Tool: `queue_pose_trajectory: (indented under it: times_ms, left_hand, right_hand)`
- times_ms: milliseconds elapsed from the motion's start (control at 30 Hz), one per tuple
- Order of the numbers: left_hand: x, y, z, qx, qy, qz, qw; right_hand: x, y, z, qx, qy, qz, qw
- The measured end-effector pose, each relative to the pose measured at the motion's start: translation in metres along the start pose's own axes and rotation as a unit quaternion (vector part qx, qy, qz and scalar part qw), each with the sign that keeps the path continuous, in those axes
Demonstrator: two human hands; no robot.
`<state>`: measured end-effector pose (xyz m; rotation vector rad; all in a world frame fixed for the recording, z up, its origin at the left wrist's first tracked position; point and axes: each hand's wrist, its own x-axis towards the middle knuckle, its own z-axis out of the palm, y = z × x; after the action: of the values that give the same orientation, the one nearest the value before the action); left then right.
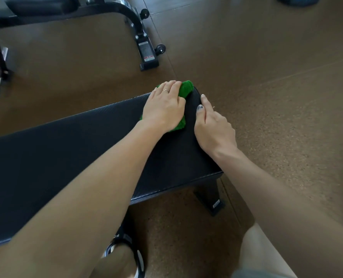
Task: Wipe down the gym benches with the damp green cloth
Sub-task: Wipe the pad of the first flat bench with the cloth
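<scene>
1. Left hand (163, 108) lies palm-down over the green cloth (184, 91), its grip curled around the bunched fabric and pressing it onto the surface; a ring shows on one finger.
2. Bright green folds of the cloth stick out beyond the fingertips at 12 o'clock and under the heel of the hand at 5 o'clock.
3. Right hand (212, 125) sits just beside the left one, at its 3 o'clock, grip released: the forefinger lies straight along the pad's right-hand edge, the thumb rests flat on the pad, and the other fingers drop over the side out of sight.
4. Both hands are at the far right end of the black padded bench (76, 149), the surface that carries the cloth. The cloth sits at the pad's far corner, touching it.
5. One black foot of this bench (210, 199) shows below the pad's near corner, at 6 o'clock from the hands.
6. Brown speckled floor (277, 97) spreads all around.
7. At 10 o'clock from the hands, well apart, stands a second bench (138, 33) with a curved black frame, small wheels and a sticker on its foot.
8. At 6 o'clock, near the lower edge of the view, a black shoe (126, 237) stands on the floor under the left forearm.
</scene>
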<state>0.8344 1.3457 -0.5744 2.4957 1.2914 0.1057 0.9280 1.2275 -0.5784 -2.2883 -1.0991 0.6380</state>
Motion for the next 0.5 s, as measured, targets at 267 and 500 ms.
queue_pose_trajectory:
  times_ms: [267, 500]
  left_hand:
    - [-0.114, 0.022, 0.012, 0.02, -0.024, 0.077, 0.997]
    - [-0.007, 0.02, 0.004, 0.006, -0.021, 0.063, 0.998]
  right_hand:
    - [-0.002, 0.012, -0.01, 0.164, -0.071, 0.146, 0.973]
    - [0.011, 0.016, -0.002, 0.275, -0.025, 0.221, 0.935]
